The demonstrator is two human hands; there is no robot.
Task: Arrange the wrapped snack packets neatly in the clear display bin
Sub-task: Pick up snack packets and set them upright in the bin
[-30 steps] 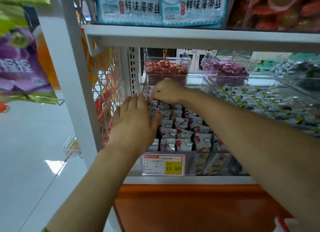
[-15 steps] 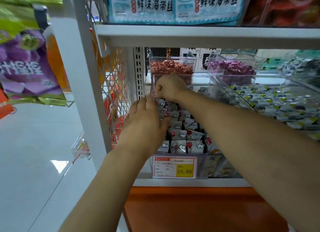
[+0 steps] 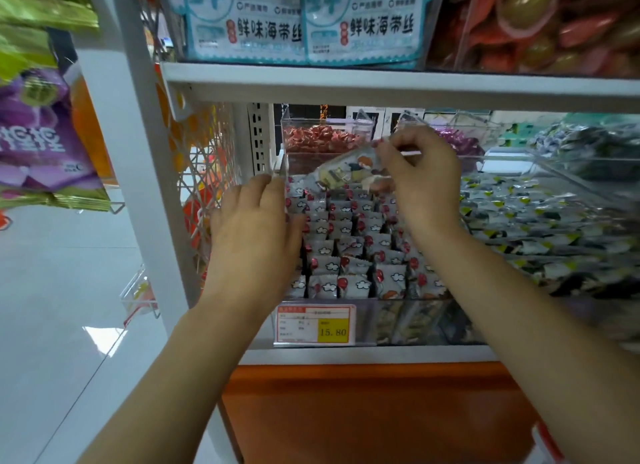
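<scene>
Pinched snack packet (image 3: 341, 174) in right hand (image 3: 427, 186) above clear display bin (image 3: 415, 325); left hand (image 3: 256, 228) flat, fingers straight, on packed rows (image 3: 349, 256).

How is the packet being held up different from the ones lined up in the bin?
The held packet is pinched by the right hand and hangs tilted above the clear bin. The lined-up packets stand upright in rows inside it. The held packet shows a broad face with a cartoon figure, while the lined-up packets show red balloons and white clouds. Both look like pale sealed wrappers.
</scene>
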